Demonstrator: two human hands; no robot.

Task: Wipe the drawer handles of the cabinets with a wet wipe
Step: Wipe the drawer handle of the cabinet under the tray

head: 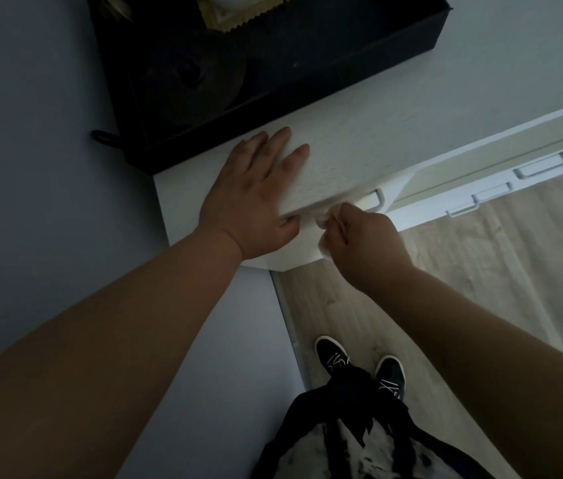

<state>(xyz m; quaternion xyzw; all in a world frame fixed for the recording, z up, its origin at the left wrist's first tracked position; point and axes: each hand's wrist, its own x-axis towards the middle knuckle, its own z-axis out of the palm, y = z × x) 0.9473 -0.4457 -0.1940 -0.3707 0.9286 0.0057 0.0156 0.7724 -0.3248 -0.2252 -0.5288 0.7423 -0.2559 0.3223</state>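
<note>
Left forearm point(100, 323) out, left grip point(252, 202) flat, open, on cabinet top point(342, 160); right grip point(366, 233) pinching wet wipe point(324, 221) at drawer handle point(375, 198). Wrap bar, slide full length.

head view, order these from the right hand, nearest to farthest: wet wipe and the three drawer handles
1. wet wipe, pinched in the right hand
2. near handle, just beyond that hand
3. middle handle, further right
4. far handle, farthest right and higher in the frame

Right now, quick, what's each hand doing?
Left hand: open, flat on the cabinet top.
Right hand: grips the wet wipe at a drawer handle.
</note>
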